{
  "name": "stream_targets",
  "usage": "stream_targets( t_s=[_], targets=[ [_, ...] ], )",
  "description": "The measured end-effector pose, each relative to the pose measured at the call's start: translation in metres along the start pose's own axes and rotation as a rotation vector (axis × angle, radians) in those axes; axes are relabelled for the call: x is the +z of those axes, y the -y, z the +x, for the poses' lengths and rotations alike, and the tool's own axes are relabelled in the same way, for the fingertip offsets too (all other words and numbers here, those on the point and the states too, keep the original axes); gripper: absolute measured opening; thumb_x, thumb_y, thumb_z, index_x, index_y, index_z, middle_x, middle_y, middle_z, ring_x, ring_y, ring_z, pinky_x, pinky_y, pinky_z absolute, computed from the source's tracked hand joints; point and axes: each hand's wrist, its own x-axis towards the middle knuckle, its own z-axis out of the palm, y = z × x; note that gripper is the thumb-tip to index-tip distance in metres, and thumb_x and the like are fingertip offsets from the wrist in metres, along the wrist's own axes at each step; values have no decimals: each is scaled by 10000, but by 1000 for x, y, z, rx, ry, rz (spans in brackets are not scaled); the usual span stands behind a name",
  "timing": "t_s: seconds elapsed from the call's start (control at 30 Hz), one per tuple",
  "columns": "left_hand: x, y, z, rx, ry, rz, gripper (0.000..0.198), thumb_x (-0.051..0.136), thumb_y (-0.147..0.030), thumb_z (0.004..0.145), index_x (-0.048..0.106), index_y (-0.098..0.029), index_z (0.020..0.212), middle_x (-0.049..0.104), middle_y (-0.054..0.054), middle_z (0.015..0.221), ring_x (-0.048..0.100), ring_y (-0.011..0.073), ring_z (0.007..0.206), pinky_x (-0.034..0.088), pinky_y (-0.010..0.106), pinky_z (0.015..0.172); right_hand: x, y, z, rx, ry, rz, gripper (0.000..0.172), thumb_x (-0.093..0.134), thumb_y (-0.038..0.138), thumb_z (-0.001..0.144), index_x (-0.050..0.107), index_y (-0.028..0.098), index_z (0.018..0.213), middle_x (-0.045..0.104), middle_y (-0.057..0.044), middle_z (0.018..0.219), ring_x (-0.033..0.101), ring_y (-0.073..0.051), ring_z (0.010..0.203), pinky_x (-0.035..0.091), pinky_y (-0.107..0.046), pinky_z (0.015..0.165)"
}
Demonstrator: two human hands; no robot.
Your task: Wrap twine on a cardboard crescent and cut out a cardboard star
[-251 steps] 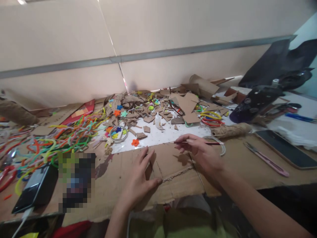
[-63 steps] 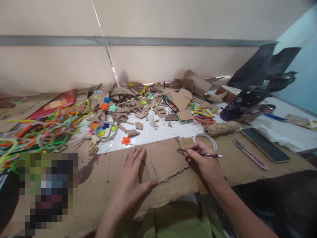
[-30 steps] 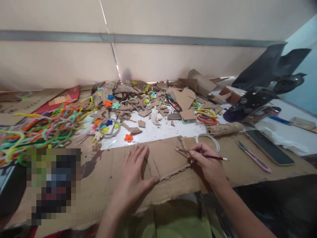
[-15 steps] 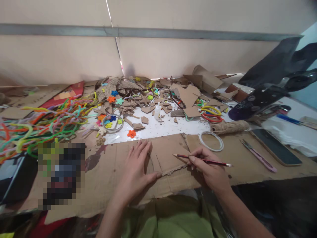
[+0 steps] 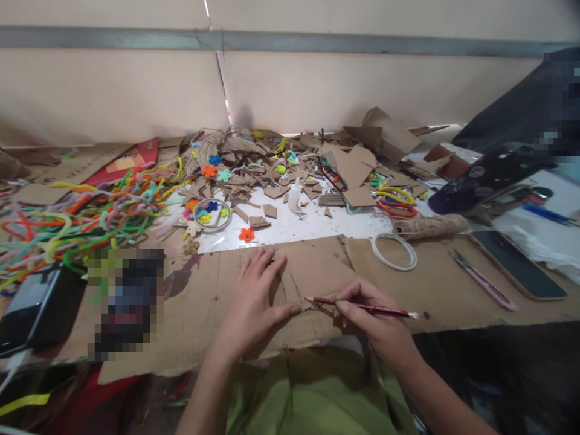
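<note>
My left hand (image 5: 258, 299) lies flat with spread fingers on a piece of cardboard (image 5: 317, 266), pressing it against the larger cardboard sheet (image 5: 217, 326) beneath. Between the fingertips of my right hand (image 5: 367, 311) is a dark red pencil (image 5: 328, 301), held low and slanted, its tip pointing left. That tip is close to the piece's torn near edge, just right of my left thumb; whether it touches I cannot tell. A dark line runs across the piece beside my left hand. Right of the piece lies a white ring (image 5: 395, 252).
A pink-handled cutting tool (image 5: 483, 279), a phone (image 5: 519, 266) and a twine roll (image 5: 430, 226) lie at the right. Colourful pipe cleaners (image 5: 90, 217) heap up at the left. Cardboard scraps, crocheted flowers (image 5: 246, 234) and a small glue bottle (image 5: 295, 196) sit at the back.
My right hand has moved the pencil left and nearer to me, so its tip is now by the torn edge. My left hand stays on the cardboard. The view has shifted slightly.
</note>
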Motion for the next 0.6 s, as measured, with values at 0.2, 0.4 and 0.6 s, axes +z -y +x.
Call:
stream_targets(
  t_s=[0.2,0.4,0.6],
  targets=[
    [1,1,-1,15,-17,-8,795,792,-434,844,469,-234,1542,327,141,1700,230,336,1589,222,586,1276,6,-1,-2,-56,32,-40,268,724,425,867,649,188,768,637,-14,649,556,-148,598,444,-248,553],
    [2,3,-1,-4,-13,-31,857,822,-404,809,447,-228,1559,334,147,1696,223,347,1590,200,594,1281,-3,2,0,-57,-8,14,277,741,450,881,649,204,794,642,-7,660,559,-147,574,439,-246,529],
    [2,2,0,2,-17,-53,933,835,-417,792,388,-234,1590,336,138,1697,227,323,1591,199,573,1288,-6,23,23,-164,-68,-115,173,797,356,839,725,224,923,707,-22,832,631,-168,721,488,-239,599]
  ],
)
